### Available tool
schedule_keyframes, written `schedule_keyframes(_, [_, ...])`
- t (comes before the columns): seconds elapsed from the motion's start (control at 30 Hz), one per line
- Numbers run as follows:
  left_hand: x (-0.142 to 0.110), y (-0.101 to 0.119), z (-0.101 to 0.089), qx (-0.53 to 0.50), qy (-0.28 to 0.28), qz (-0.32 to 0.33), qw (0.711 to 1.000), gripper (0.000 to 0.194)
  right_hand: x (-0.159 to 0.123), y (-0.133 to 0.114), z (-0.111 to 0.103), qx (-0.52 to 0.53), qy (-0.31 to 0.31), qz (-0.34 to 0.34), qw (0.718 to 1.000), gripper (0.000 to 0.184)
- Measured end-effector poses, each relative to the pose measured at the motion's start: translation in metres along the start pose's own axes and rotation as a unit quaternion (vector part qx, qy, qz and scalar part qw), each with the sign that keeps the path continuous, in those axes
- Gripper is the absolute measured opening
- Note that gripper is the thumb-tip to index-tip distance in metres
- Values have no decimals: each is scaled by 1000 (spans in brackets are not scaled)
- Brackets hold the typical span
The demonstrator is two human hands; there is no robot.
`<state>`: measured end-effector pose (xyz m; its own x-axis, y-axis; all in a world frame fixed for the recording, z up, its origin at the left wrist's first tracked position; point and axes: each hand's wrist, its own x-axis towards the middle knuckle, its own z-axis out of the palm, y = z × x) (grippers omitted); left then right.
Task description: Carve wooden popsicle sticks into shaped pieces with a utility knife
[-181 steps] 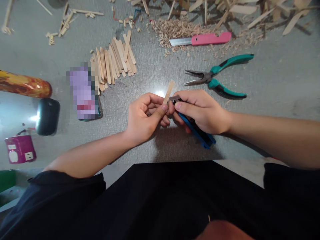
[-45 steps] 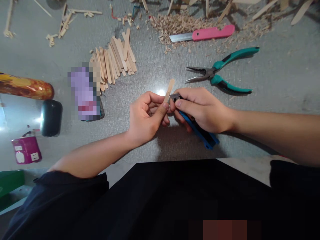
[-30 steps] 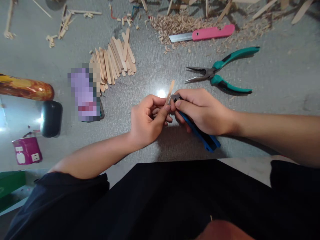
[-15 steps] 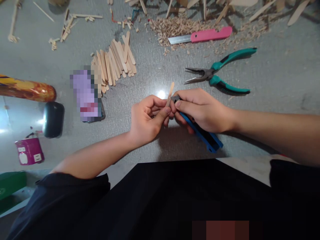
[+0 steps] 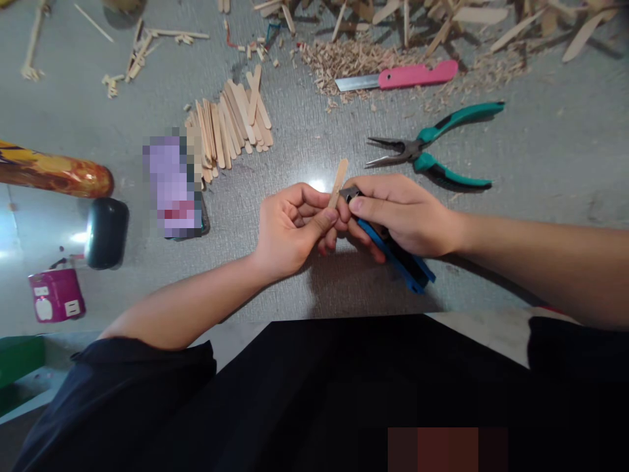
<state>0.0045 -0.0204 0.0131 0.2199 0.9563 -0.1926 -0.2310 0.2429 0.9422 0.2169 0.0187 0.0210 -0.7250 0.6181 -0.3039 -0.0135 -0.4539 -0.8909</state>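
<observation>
A wooden craft stick (image 5: 339, 180) is pinched between the thumb and fingers of my left hand (image 5: 289, 226), its rounded end pointing up and away. My right hand (image 5: 407, 213) is closed around a blue-handled tool (image 5: 403, 259) with a grey metal head. Its exact kind is hard to make out, as the palm and fingers cover much of it. The metal head is right beside the stick, close to my left fingertips. Beyond my hands lies a fanned pile of craft sticks (image 5: 236, 121).
Needle-nose pliers (image 5: 417, 147) with teal handles lie jaws apart. A pink craft knife (image 5: 413, 75), blade out, rests by wood shavings (image 5: 344, 62). On the left are a blurred-out phone (image 5: 174, 187), a dark case (image 5: 107, 233), a purple box (image 5: 56, 295) and a patterned tube (image 5: 59, 172).
The tool's metal head and my right hand have shifted slightly right, and more of the stick shows between the hands. My left hand keeps its pinch. The whole view has shifted a little.
</observation>
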Motion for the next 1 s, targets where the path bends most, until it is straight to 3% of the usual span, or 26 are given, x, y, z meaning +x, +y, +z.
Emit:
schedule_keyframes(0.47, [1,-2,-8,-8,-25,-8,1000,50,1,2,-3,12,-21,-15,1000,23])
schedule_keyframes(1.0, [-3,-1,-3,31,29,4,999,51,0,0,-1,7,-18,-16,1000,21])
